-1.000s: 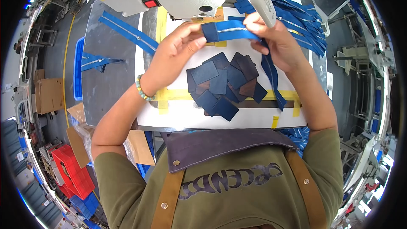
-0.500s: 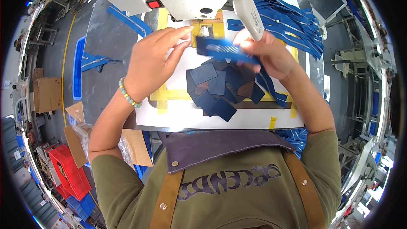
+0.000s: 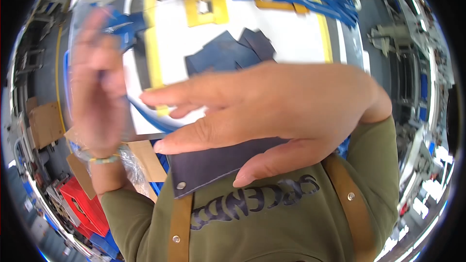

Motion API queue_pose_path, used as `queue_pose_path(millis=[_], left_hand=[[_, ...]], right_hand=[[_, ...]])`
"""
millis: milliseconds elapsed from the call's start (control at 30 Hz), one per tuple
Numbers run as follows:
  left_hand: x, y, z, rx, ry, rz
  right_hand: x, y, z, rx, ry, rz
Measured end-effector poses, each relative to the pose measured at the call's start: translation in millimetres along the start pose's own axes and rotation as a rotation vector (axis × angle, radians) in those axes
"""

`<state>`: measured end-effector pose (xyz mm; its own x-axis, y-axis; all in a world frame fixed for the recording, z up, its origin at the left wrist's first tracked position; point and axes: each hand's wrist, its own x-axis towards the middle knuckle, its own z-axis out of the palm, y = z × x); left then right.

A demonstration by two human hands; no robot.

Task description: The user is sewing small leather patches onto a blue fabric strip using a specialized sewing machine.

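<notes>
A right hand [image 3: 286,106], fingers outspread, hovers nearer than dark patches [image 3: 223,51] on a white surface [image 3: 286,31] — the left hand [image 3: 97,92] (too blurred to tell its grip) is beside a curved blue strip [image 3: 151,117].

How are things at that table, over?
Left hand blurred, grip unclear. Right hand open, fingers spread. Blue strip showing between them. Right hand partly blocks dark patches.
</notes>
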<state>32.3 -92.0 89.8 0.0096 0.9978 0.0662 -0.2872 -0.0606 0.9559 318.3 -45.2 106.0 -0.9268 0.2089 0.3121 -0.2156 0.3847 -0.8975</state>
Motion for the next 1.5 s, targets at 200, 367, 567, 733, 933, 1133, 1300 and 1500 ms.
queue_pose_path(millis=[200, 367, 567, 733, 933, 1133, 1300, 1500], left_hand=[[25.0, 20.5, -159.1, 1.02, 0.002, -0.052], [46.5, -23.0, -280.7, 1.929, 0.217, 0.013], [62.5, -27.4, -208.9, 1.914, 0.127, 0.904], [10.6, -64.8, -48.3, 1.312, -0.392, 0.637], [-17.0, -96.1, 31.8, 1.312, -0.622, 0.485], [20.0, -111.2, 36.7, 1.29, -0.547, 0.466], [23.7, -105.7, 33.4, 1.133, -0.697, 0.444], [30.4, -85.1, 26.5, 1.088, -0.46, 0.659]], right_hand=[[-67.2, -15.3, -41.5, -0.355, 0.092, 0.174], [-125.9, -4.1, -29.4, -0.507, -0.042, 0.489], [-139.5, 3.4, 0.0, -0.521, 0.017, 0.747], [-132.2, -5.8, -9.5, -0.549, -0.119, 0.863], [-109.8, 12.2, -31.7, -0.645, 0.156, 0.582], [-77.7, 63.8, -19.4, -0.663, 0.417, 0.473], [-74.7, 72.8, -17.7, -0.727, 0.351, 0.394], [-65.4, 56.2, -33.2, -0.77, 0.476, 0.405]])
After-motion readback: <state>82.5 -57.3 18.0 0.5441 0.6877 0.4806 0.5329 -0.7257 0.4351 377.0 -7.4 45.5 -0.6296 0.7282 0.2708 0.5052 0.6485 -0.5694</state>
